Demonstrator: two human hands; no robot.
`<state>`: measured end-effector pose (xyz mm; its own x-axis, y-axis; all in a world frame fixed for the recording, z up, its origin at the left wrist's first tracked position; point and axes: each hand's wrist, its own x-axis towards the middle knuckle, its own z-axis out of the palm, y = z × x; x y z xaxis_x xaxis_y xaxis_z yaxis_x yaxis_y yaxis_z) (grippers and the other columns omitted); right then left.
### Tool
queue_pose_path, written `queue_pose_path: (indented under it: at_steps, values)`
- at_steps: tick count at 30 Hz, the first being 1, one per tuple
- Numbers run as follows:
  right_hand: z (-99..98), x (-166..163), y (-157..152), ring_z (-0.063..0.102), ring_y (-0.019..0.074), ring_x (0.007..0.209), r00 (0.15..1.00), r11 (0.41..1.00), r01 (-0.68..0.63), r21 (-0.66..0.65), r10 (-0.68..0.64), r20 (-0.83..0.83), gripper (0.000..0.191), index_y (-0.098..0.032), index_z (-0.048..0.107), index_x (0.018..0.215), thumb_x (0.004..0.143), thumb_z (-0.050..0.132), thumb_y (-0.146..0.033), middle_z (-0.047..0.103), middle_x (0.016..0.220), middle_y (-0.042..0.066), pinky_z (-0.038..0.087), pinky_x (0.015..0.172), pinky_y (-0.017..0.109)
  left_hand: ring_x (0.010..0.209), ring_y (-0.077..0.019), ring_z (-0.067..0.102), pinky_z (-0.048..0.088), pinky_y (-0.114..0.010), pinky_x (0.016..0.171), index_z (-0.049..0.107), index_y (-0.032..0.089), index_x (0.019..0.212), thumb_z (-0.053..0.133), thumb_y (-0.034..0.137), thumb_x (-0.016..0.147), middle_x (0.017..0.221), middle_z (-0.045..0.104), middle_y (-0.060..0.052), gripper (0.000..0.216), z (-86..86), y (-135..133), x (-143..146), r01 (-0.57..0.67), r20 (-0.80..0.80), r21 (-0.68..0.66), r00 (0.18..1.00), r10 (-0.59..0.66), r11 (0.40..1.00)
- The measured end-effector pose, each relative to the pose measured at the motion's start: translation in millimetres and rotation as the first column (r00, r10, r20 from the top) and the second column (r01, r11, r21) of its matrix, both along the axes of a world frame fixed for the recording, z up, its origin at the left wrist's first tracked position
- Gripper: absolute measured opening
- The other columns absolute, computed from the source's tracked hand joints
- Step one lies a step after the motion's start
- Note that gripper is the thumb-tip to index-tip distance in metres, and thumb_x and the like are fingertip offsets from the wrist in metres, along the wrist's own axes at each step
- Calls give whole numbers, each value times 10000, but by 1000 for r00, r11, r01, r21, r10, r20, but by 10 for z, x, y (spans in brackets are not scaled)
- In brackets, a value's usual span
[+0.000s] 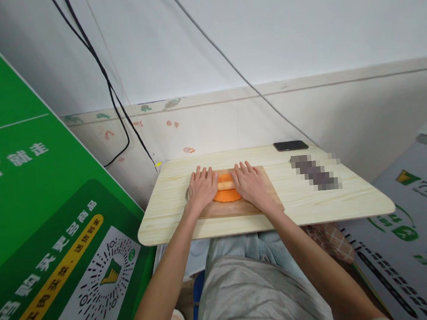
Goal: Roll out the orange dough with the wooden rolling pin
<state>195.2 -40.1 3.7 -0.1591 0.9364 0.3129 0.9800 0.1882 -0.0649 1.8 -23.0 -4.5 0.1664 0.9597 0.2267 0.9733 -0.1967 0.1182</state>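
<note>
An orange carrot-like vegetable [225, 185] lies on a brown wooden cutting board [240, 207] in the middle of a light wooden table [314, 206]. An orange slice or flat piece [227, 195] lies just in front of it. My left hand [201, 189] rests palm down over the left end of the vegetable, fingers stretched forward. Over the right end, my right hand [251, 183] lies flat in the same way. Both hands cover part of the vegetable. A thin metal edge [187, 194] shows at the left side of my left hand; I cannot make out what it is.
A black phone [290, 145] lies at the table's back right. A blurred dark object [314, 171] sits right of the board. A green printed board [35, 220] leans at the left, grey printed panels [421, 221] at the right. Cables [110, 89] hang along the wall.
</note>
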Motion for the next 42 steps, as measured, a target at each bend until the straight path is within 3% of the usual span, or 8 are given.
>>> queue_pose_path:
  at_steps: [6, 11, 18, 25, 30, 33, 37, 42]
  values:
    - [86, -29, 80, 463, 350, 1567, 1000, 1000, 16, -26, -16, 7, 586, -94, 553, 1603, 1177, 255, -364, 559, 1659, 215, 377, 1240, 504, 1666, -334, 339, 295, -534, 1338, 458, 248, 1693, 225, 512, 1157, 1717, 525, -97, 641, 52, 222, -3, -13, 34, -119, 999, 17, 993]
    - [-61, -64, -280, 523, 319, 1520, 998, 997, -5, 73, 10, -67, 611, -84, 626, 1528, 1176, 210, -360, 637, 1582, 215, 347, 1262, 468, 1631, -351, 395, 335, -532, 1310, 481, 277, 1686, 231, 560, 1149, 1712, 527, -110, 657, 67, 101, -14, 12, -5, -124, 1000, -13, 992]
    - [-190, -192, -609, 461, 333, 1579, 995, 993, 35, 114, -24, -102, 632, -38, 581, 1579, 1163, 266, -395, 587, 1625, 241, 286, 1309, 496, 1594, -337, 436, 368, -517, 1289, 584, 295, 1606, 225, 510, 1153, 1654, 590, -104, 617, 85, -40, -14, 52, -33, -47, 998, -53, 998]
    - [17, -59, -172, 523, 336, 1485, 1000, 999, 12, 31, -11, -9, 575, -144, 707, 1418, 1181, 246, -392, 684, 1519, 182, 373, 1218, 466, 1594, -346, 439, 352, -528, 1289, 530, 289, 1655, 223, 548, 1154, 1656, 591, -106, 642, 81, 65, 48, 11, 4, -88, 1000, -11, 996]
    - [180, 4, 272, 598, 312, 1358, 997, 990, -39, -135, 48, 61, 499, -189, 723, 1357, 1172, 308, -397, 729, 1413, 162, 427, 1135, 439, 1560, -361, 471, 361, -548, 1276, 539, 261, 1645, 229, 552, 1157, 1630, 612, -118, 647, 87, 110, 82, 14, 13, -82, 1000, -13, 997]
    - [189, 1, 345, 599, 306, 1349, 997, 988, -36, -150, 45, 55, 493, -196, 726, 1350, 1168, 316, -403, 729, 1406, 159, 424, 1135, 440, 1512, -354, 516, 383, -542, 1257, 560, 259, 1621, 232, 546, 1159, 1588, 646, -118, 635, 99, 94, 90, 9, 11, -69, 1000, -8, 998]
    - [86, 19, 142, 551, 328, 1421, 997, 998, -58, -28, 59, 51, 536, -185, 711, 1398, 1176, 258, -363, 706, 1458, 171, 376, 1189, 484, 1461, -332, 560, 396, -511, 1248, 584, 262, 1596, 240, 523, 1162, 1549, 670, -121, 612, 105, -22, 102, 27, -10, -18, 1000, -27, 999]
    - [-103, 40, -247, 498, 325, 1527, 998, 994, -67, 81, 68, -8, 581, -84, 647, 1510, 1181, 264, -372, 614, 1606, 207, 290, 1289, 474, 1526, -293, 516, 414, -482, 1252, 551, 294, 1634, 218, 458, 1170, 1652, 600, -76, 595, 27, -370, 103, 60, -12, 25, 998, -60, 998]
